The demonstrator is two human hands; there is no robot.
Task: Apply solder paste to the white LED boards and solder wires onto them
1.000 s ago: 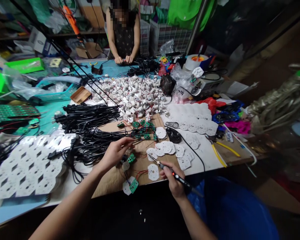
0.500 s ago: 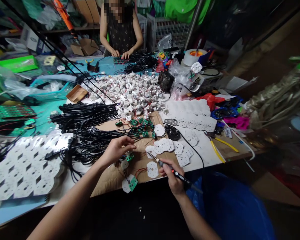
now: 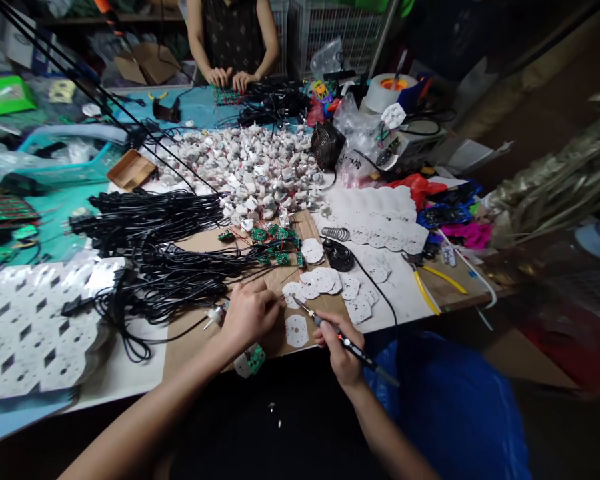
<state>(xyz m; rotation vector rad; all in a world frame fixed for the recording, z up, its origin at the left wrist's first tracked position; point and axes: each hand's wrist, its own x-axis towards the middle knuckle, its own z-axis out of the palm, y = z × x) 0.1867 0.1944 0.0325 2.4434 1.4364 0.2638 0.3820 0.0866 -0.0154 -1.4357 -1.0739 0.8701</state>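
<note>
My right hand (image 3: 341, 347) is closed round a soldering iron (image 3: 347, 343), its tip over a white round board (image 3: 293, 293) on the cardboard (image 3: 185, 343). Just left of that board is my left hand (image 3: 254, 312), its fingers pinched together; what they hold, if anything, is too small to make out. Below them another white board (image 3: 297, 331) lies near the cardboard's front edge. A green circuit board (image 3: 255, 359) with a white piece sits at the edge under my left wrist. Behind my hands are small green boards (image 3: 281, 259) with wires.
Black cables (image 3: 150, 217) lie in bundles to the left, with white board sheets (image 3: 35, 327) nearer. Behind is a heap of white parts (image 3: 250, 167). Yellow-handled pliers (image 3: 427, 290) lie right. Across the table, a person's hands (image 3: 233, 79) touch green boards.
My left hand has moved down over the cardboard's parts and its fingers have closed. The view has shifted slightly. My right hand keeps the iron at the same white board.
</note>
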